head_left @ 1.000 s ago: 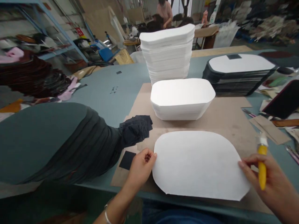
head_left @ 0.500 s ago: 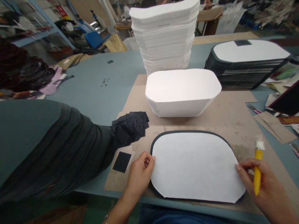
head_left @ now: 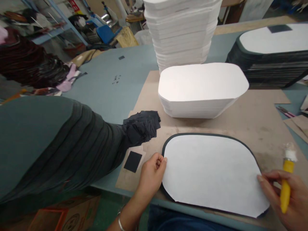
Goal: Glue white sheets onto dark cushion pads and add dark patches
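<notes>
White panel (head_left: 214,173): lies flat over a dark oval piece (head_left: 209,134), whose rim shows as a narrow border from nine o'clock through twelve to three, and again at the lower corners. Both rest on a brown board (head_left: 271,134) on the table (head_left: 101,80).

Left hand (head_left: 152,171): at the panel's nine o'clock edge, thumb and curled forefinger brought together on the margin; the panel extends toward three o'clock from this grip. Whether the dark piece is also pinched cannot be told.

Right hand (head_left: 286,195): at the panel's three o'clock edge, thumb tip touching the margin, the panel extending toward nine o'clock from this grip. The same hand is closed around a yellow-handled brush (head_left: 288,166), its pale bristles toward one o'clock and clear of the panel.

Surroundings, taken from the panel: a white stack (head_left: 204,83) at twelve o'clock; a pile of dark squares (head_left: 141,128) at ten; a single dark square (head_left: 132,161) at nine, near the left hand.
</notes>
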A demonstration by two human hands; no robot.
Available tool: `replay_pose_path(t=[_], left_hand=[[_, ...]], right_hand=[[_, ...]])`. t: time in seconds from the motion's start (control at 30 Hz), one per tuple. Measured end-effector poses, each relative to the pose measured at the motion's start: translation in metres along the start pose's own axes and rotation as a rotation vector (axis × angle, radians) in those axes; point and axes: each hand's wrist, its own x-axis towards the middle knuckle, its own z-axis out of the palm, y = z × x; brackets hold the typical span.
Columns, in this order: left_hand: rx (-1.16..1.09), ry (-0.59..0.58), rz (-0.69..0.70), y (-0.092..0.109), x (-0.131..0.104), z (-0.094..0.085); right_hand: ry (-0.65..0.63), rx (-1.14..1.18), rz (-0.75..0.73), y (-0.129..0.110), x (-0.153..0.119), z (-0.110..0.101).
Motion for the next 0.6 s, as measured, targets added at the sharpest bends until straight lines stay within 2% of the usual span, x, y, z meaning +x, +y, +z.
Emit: replay_pose_path(t=[0.27,0.6], left_hand=[[0.021,-0.040,0.031,-0.010,0.008,-0.002],[0.181,-0.102,0.116,0.001,0.019,-0.015]], right_hand=[[-0.038,0.034,-0.053,-0.023,0.003,0.001],[-0.176,0.010,-0.152,-0.039,0.022,-0.024]])
